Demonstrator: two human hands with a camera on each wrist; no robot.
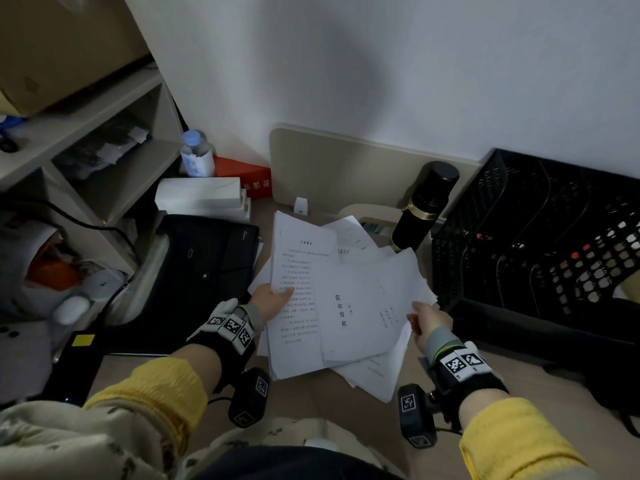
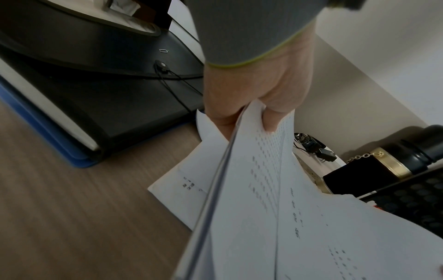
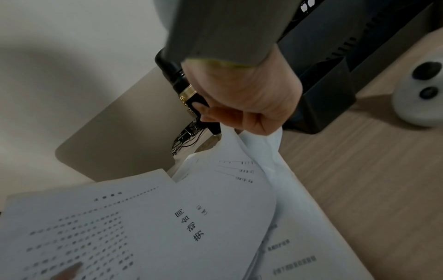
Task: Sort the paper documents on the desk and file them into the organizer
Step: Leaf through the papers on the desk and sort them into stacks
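Both hands on the paper stack (image 1: 346,299), mid-desk, lifted off the wood desk (image 1: 363,403) on the near side; more loose sheets (image 1: 377,372) lie under it on the desk.

Left hand (image 1: 272,301) at 9 o'clock of the stack: thumb on top of the text page (image 1: 298,289), fingers underneath, pinching a wad of sheets at their left edge. Left wrist view confirms it: thumb (image 2: 269,121) over the top, sheet edges fanned below the grip.

Right hand (image 1: 427,322) at 3 o'clock of the stack: fingers curled, pinching the right corner of the upper sheets. In the right wrist view the corner (image 3: 254,144) is bunched and curls up into the grip. Top sheet on that side is a title page (image 1: 360,306) with large characters, overlapping the text page.

Black mesh organizer (image 1: 540,244) at 2–3 o'clock of the stack, just beyond the right hand, slots facing the person. Cannot tell what is in the slots.

Black flask (image 1: 426,206) with gold band at 1 o'clock, standing tilted between stack and organizer. Black document folder (image 1: 201,271) at 9–10 o'clock, flat, elastic cord closure, lying on a blue-edged binder (image 2: 48,132). White boxes (image 1: 202,197) and a plastic bottle (image 1: 196,155) at 11 o'clock. Shelf unit (image 1: 104,157) far left. White round gadget (image 3: 422,98) right of the organizer in the right wrist view.
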